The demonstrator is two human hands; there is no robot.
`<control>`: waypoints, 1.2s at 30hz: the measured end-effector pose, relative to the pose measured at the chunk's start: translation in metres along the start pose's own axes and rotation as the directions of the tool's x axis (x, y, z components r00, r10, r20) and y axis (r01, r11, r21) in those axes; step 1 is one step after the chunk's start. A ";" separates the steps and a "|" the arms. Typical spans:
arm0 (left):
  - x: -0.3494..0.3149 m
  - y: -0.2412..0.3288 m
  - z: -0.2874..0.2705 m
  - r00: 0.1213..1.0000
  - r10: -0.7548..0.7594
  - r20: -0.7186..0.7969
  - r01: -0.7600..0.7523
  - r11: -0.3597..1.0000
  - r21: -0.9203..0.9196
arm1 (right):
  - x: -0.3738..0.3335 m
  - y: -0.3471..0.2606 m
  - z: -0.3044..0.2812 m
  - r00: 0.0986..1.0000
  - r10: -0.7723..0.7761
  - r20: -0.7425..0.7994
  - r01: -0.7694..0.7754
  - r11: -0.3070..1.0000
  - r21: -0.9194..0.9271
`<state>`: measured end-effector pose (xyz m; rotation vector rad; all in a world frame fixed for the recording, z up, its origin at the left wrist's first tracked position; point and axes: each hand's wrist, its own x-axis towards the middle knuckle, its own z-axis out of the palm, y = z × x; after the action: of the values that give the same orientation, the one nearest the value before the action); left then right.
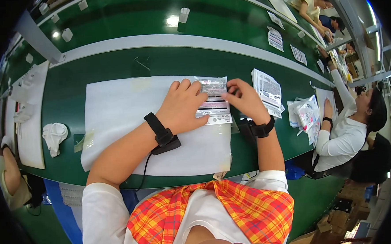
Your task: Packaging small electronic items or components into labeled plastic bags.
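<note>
A white sheet (116, 126) lies taped to a green table (66, 98) in a workroom, a co-worker (344, 132) seated beyond its right side. At the sheet's upper right lies a printed silvery packet (214, 93), contents hidden. The left hand (179, 106) rests on it, fingers spread; the right hand (248, 102) curls at its edge, whether gripping cannot be told. Right of the sheet sit stacked printed packets (268, 91) and piled plastic bags (308, 114).
</note>
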<state>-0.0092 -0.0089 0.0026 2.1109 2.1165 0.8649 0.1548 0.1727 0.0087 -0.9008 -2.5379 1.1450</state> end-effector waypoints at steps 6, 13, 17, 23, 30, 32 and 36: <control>0.006 -0.007 0.002 0.997 -0.017 -0.080 0.013 0.999 -0.044 | 0.069 0.008 -0.030 0.964 0.004 0.267 -0.035 0.993 0.112; 0.004 -0.013 0.009 0.997 -0.028 -0.070 0.023 0.997 -0.076 | 0.105 0.056 -0.114 0.942 0.076 -0.327 -0.084 0.996 -0.012; 0.002 -0.017 0.011 0.999 -0.039 -0.034 0.036 0.997 -0.069 | 0.008 0.061 -0.120 0.990 0.116 0.079 -0.037 0.759 -0.650; 0.006 -0.013 0.006 1.000 -0.023 0.000 0.023 0.993 -0.118 | -0.039 0.077 -0.104 0.995 -0.041 0.089 0.090 0.743 -0.663; 0.009 0.001 -0.016 0.947 0.120 -0.299 -0.172 0.973 -0.155 | -0.008 -0.030 -0.036 0.836 -0.385 0.392 0.474 0.866 -0.159; 0.009 0.000 -0.016 0.922 0.182 -0.341 -0.246 0.957 -0.154 | 0.002 -0.049 -0.003 0.773 -0.424 0.473 0.522 0.848 -0.094; 0.004 -0.028 0.004 0.908 -0.166 0.384 0.402 0.601 -0.691 | 0.010 -0.049 0.033 0.686 -0.396 0.610 0.459 0.887 0.060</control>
<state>-0.0337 -0.0014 -0.0110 1.3014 1.4726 1.0712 0.1115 0.1339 0.0222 0.1333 -3.0781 1.3035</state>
